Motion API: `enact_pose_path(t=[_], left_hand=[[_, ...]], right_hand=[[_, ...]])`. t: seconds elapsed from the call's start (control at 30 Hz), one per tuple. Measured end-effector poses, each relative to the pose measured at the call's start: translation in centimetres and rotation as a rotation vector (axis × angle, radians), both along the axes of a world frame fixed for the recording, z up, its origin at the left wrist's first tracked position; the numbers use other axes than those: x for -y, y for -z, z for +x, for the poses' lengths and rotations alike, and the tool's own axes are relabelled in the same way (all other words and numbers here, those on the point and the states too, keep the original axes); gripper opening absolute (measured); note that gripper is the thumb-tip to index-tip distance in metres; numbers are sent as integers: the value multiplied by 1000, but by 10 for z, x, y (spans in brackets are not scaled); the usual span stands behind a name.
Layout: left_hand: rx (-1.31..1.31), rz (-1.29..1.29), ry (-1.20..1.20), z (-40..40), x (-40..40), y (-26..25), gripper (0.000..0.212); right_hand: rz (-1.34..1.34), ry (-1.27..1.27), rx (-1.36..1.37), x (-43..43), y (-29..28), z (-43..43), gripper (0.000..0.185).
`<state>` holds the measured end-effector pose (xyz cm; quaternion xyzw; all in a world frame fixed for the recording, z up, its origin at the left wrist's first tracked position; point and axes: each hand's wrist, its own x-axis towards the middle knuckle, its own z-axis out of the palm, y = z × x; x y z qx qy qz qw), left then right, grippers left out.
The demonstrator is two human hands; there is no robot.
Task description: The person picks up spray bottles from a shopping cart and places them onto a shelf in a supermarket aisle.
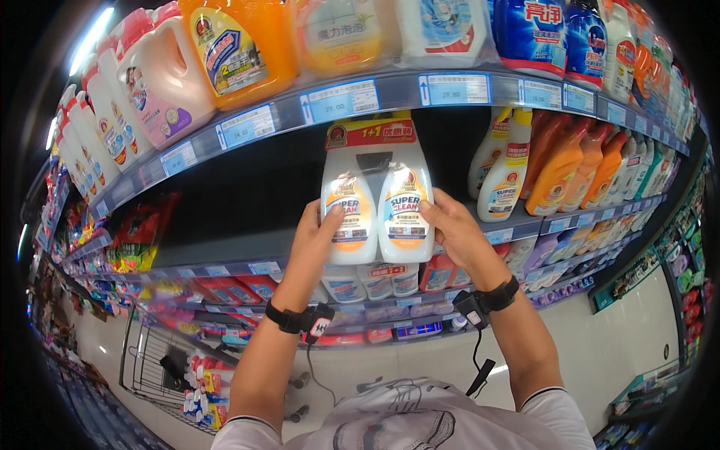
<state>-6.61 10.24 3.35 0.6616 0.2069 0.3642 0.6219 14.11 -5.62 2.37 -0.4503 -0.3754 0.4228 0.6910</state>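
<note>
Between my two hands is a twin pack of white cleaner bottles (376, 185), upright, with orange-and-white "Super Clean" labels and a red band across the top. My left hand (316, 228) grips its left side, the thumb on the front of the left bottle. On the right side, my right hand (450, 225) holds the other bottle, its thumb at the label's edge. The pack's yellow tops are partly hidden by the shelf lip above. Behind the pack is the dark recess of a middle shelf (225, 242).
White spray bottles (505, 180) and orange bottles (557, 169) stand to the right on the same shelf. The upper shelf edge (388, 93) with price tags juts out overhead, bearing large jugs (242, 50). A wire shopping cart (152, 360) holding bottles is at lower left.
</note>
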Motion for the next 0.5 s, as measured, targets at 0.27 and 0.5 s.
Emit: enact_pose_path(t=[0.27,0.5], left_hand=[[58,59,75,50,-13,1,58],[40,53,111,80,-27,16,59]], right_hand=[[-24,134,105,-4,1,47,45],[77,157,173,-4,8,70,50]])
